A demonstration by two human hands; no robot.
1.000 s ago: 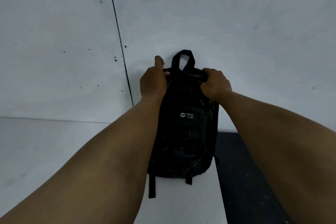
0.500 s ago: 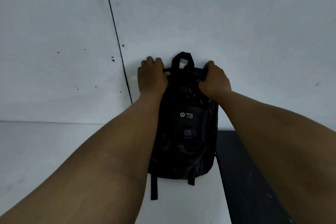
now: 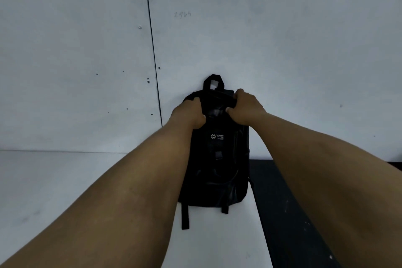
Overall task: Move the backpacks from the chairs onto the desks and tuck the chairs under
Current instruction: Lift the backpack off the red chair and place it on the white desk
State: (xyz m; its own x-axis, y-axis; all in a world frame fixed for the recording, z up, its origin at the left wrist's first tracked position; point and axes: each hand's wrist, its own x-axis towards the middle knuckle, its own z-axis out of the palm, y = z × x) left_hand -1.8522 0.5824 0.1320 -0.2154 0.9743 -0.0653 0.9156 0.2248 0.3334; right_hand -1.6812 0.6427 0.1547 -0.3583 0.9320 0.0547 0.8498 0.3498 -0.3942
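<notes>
Both hands, left hand [image 3: 189,113] and right hand [image 3: 247,107], fingers clamped on the backpack [image 3: 217,159] top, apparently settling it on the white tabletop [image 3: 65,180]; next: release, tuck chair.

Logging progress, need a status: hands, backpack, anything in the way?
Left hand and right hand both gripping the black backpack at its top. Backpack on the white desk, against the wall. No obstruction visible.

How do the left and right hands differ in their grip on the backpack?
The left hand grips the top left corner of the backpack; the right hand grips the top right. The right hand sits slightly higher, nearer the carry loop, than the left. Both are closed on the bag, which stands against the wall.
</notes>
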